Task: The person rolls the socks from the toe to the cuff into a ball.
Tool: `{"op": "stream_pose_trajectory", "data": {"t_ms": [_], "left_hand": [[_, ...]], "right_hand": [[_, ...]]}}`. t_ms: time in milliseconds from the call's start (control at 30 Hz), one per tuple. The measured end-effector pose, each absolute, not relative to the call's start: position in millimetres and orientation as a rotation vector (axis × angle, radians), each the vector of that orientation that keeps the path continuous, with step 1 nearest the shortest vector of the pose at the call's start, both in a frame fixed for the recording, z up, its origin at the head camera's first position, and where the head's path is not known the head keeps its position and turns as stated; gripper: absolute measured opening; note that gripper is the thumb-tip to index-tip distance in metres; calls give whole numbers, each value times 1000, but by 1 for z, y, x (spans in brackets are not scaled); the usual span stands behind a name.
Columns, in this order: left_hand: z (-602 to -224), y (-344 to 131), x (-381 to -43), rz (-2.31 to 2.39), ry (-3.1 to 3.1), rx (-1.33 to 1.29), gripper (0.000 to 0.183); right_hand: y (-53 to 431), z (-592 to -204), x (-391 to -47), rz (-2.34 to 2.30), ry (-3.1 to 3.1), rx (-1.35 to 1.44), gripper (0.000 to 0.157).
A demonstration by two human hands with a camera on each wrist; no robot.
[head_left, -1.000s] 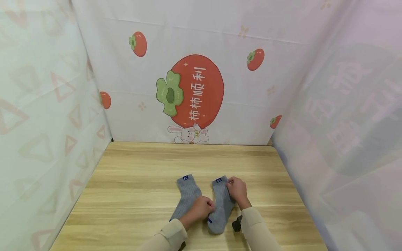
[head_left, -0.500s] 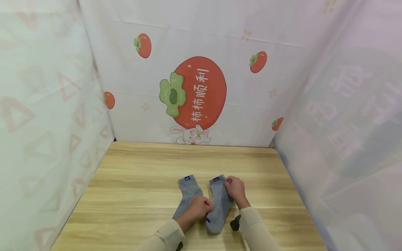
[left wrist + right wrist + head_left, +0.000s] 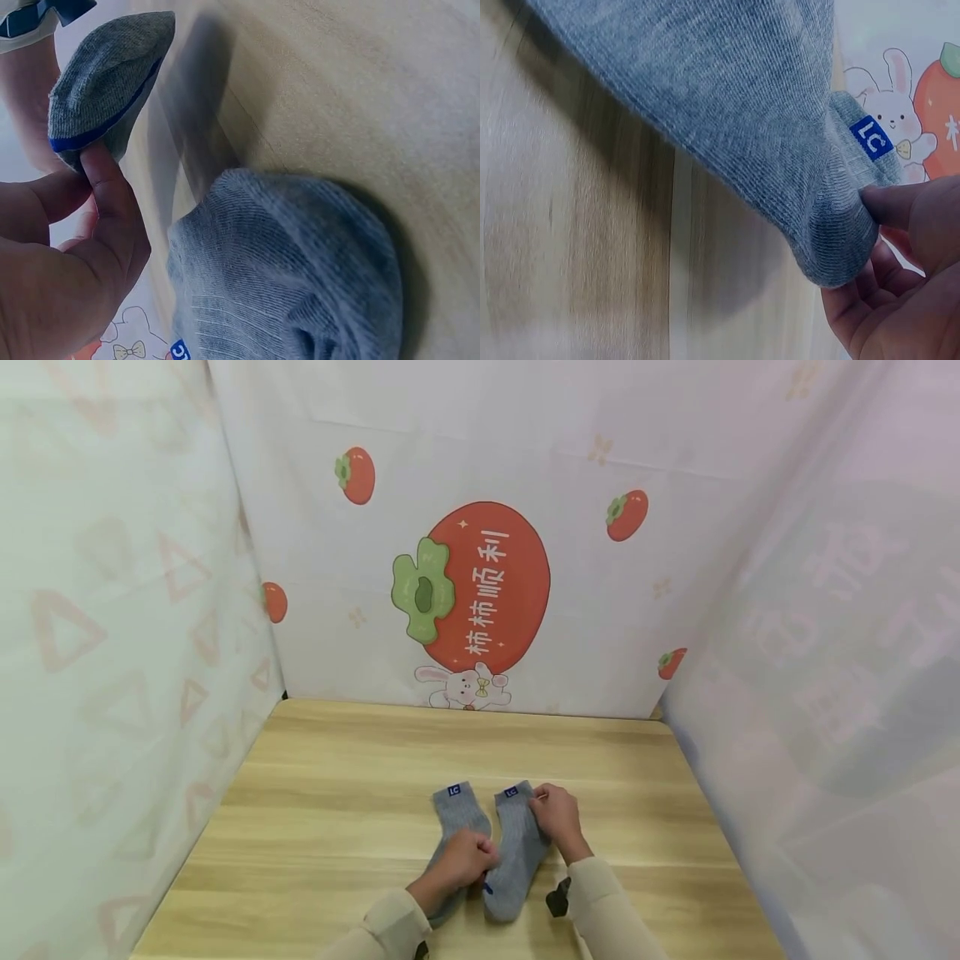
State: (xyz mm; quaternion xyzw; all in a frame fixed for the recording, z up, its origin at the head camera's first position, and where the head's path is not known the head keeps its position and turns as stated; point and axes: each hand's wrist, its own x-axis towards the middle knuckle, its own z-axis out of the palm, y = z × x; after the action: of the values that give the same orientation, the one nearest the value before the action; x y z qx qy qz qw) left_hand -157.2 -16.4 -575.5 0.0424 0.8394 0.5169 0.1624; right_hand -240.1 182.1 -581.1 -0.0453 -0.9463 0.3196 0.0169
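Note:
Two grey ribbed socks with blue LC labels are side by side over the table in the head view. My left hand (image 3: 463, 857) pinches the right-hand sock (image 3: 516, 852) by its edge near the toe, beside a blue line (image 3: 101, 135). Thumb and fingers of my right hand (image 3: 557, 814) grip the same sock at the cuff, close to its label (image 3: 871, 138). In the left wrist view its toe part is raised off the wood. The left-hand sock (image 3: 457, 810) lies on the table, partly hidden under my left hand and forearm.
A wood-grain table (image 3: 337, 793) spans the work area. Printed cloth walls enclose it at the back (image 3: 570, 610) and on both sides. Dark wrist devices (image 3: 558, 897) sit by the cream sleeves.
Both hands have moved the held sock leftward, so the gap between the two socks has narrowed. The head view has also shifted slightly. Both grips look the same.

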Motion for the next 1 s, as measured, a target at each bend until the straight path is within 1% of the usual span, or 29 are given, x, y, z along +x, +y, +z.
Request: {"op": "stream_pose_trajectory", "data": {"t_ms": [367, 700, 1000], "left_hand": [[-575, -31, -159, 1550, 2356, 70, 5], [-583, -44, -159, 1572, 2312, 27, 4], [-578, -55, -158, 1575, 2253, -55, 3]], "right_hand": [[166, -578, -245, 1024, -2908, -86, 9], [152, -579, -242, 1033, -2914, -42, 8], [143, -581, -244, 1010, -2915, -26, 9]]}}
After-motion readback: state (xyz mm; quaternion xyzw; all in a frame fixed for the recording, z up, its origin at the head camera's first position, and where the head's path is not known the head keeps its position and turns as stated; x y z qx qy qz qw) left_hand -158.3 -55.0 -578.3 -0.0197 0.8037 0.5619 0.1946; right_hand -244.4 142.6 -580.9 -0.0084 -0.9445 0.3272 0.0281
